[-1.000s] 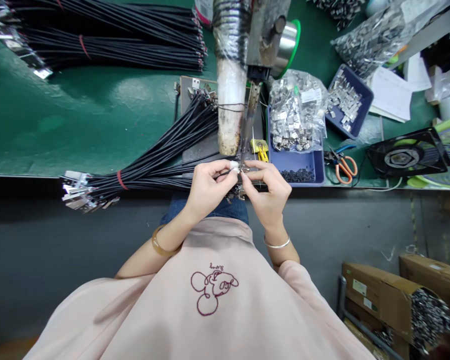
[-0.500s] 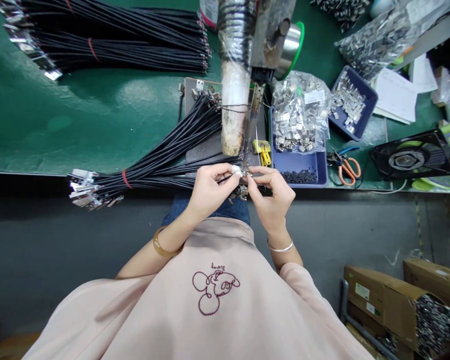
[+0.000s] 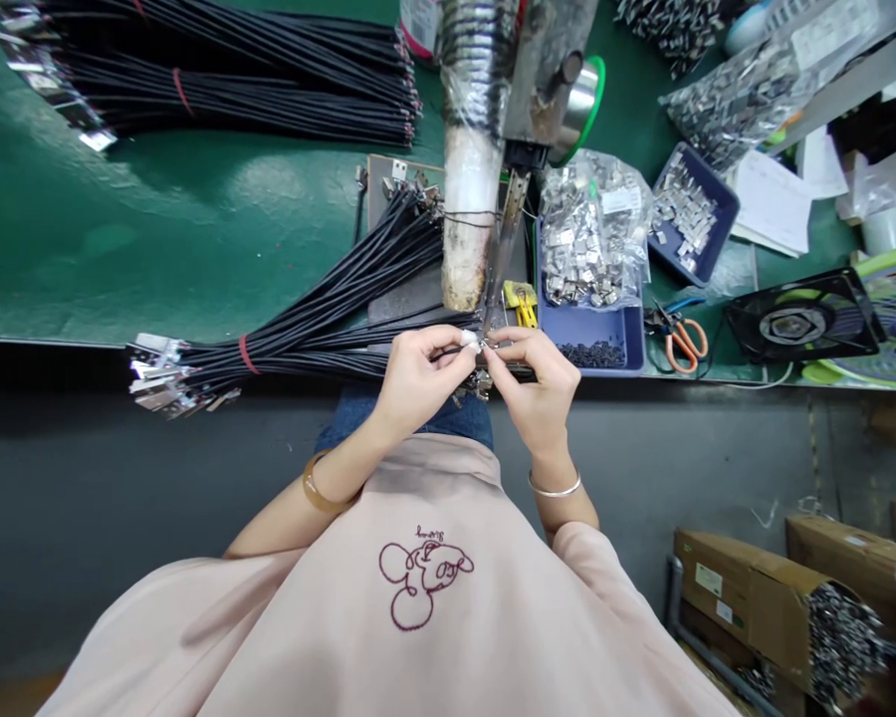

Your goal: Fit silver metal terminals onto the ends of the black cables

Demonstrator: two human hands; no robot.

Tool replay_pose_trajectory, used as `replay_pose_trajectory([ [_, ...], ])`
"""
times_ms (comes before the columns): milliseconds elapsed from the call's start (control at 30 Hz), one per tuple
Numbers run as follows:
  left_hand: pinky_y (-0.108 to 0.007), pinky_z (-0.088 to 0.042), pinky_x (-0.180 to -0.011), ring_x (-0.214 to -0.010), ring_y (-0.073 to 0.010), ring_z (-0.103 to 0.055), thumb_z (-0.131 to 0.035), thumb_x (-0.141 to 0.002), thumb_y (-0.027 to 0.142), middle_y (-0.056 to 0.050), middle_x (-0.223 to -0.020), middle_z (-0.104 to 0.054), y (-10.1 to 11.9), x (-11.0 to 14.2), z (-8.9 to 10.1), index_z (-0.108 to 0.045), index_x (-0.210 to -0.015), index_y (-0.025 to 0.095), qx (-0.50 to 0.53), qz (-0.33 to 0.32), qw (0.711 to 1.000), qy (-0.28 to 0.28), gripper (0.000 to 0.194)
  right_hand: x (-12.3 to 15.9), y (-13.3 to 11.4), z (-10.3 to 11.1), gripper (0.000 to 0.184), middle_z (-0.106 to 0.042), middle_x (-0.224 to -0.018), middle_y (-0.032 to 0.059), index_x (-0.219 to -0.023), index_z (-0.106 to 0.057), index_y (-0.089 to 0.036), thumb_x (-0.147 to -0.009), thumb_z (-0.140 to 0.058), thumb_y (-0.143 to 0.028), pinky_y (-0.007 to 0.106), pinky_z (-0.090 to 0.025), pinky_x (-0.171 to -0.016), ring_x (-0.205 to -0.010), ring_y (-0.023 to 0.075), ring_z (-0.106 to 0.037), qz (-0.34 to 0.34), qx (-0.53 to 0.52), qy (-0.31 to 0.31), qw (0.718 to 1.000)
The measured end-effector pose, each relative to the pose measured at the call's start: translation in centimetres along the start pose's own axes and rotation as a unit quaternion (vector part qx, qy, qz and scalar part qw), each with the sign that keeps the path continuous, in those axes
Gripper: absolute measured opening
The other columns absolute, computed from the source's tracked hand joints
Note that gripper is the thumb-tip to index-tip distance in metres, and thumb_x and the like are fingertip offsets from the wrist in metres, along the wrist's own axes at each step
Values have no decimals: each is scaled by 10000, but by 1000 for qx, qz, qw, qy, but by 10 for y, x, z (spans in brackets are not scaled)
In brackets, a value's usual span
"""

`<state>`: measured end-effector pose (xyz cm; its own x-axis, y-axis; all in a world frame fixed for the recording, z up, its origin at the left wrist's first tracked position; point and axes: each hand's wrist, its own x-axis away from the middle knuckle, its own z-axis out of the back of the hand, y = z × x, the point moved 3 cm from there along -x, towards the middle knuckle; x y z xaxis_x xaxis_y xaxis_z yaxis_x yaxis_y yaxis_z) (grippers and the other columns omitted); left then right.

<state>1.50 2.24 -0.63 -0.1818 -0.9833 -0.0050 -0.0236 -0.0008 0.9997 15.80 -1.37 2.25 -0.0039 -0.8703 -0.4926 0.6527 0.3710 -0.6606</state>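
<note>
My left hand [image 3: 424, 378] is closed in a pinch at the front edge of the bench, a white cover on one fingertip. Black cables run up to it from the left, and it seems to grip the end of one. Facing it, my right hand [image 3: 536, 386] pinches a tiny shiny metal connector [image 3: 485, 346], whose details the fingers mostly hide. The bundle of black cables [image 3: 306, 309], tied with a red band, lies left of my hands. A soldering fixture's metal strip [image 3: 505, 239] slopes down just above my fingertips, beside a whitish, scorched tube [image 3: 469, 219].
Right of my hands stand a blue tray [image 3: 634, 344] with bagged metal connectors and small black parts, a second blue tray [image 3: 723, 234], orange-handled pliers [image 3: 685, 344] and a black fan [image 3: 802, 319]. A yellow sponge [image 3: 521, 294] sits close by. More tied cables [image 3: 269, 100] lie at the back left.
My right fingertips have come slightly closer to the left ones, over the metal connector. My left hand keeps its pinch. The camera view has shifted a little.
</note>
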Motion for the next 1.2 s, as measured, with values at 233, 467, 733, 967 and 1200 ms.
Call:
replay_pose_trajectory([
  [233, -158, -346, -480, -545, -60, -458, -655, -760, 175, 2, -633, -597, 9, -3, -1, -693, -668, 121, 0, -49, 998, 30, 113, -3, -2, 0, 127, -765, -962, 17, -807, -637, -226, -898, -659, -141, 302, -587, -800, -888, 145, -729, 40, 22, 12, 999],
  [467, -156, -329, -469, -507, -50, -403, -647, -754, 204, 21, -565, -528, 4, -1, -2, -687, -672, 108, -7, -1, 1000, -7, 133, 3, -3, 1, 150, -777, -974, 43, -817, -596, -219, -887, -650, -97, 243, -577, -706, -844, 133, -740, 96, 69, -3, 993],
  [733, -195, -415, -555, -586, -90, -487, -662, -763, 256, -10, -630, -586, 1, -1, -2, -697, -698, 123, 0, 15, 1000, -3, 152, 4, 0, 0, 140, -769, -974, 37, -826, -601, -219, -892, -641, -102, 266, -579, -752, -881, 141, -735, 78, 52, 9, 996],
  [967, -199, -343, -527, -564, -78, -415, -649, -783, 242, 7, -606, -517, 3, 0, -1, -675, -679, 133, -10, -5, 1000, 7, 153, 2, -2, -1, 148, -762, -983, 29, -816, -602, -221, -877, -651, -96, 282, -581, -779, -891, 144, -726, 80, 47, 21, 996],
  [1200, -201, -339, -516, -539, -75, -420, -649, -785, 226, 14, -592, -531, 0, 2, -1, -681, -694, 134, -10, 4, 1000, -13, 134, 8, 0, 1, 132, -768, -990, 34, -827, -600, -240, -892, -633, -130, 306, -602, -769, -882, 160, -740, 76, 53, 4, 996],
])
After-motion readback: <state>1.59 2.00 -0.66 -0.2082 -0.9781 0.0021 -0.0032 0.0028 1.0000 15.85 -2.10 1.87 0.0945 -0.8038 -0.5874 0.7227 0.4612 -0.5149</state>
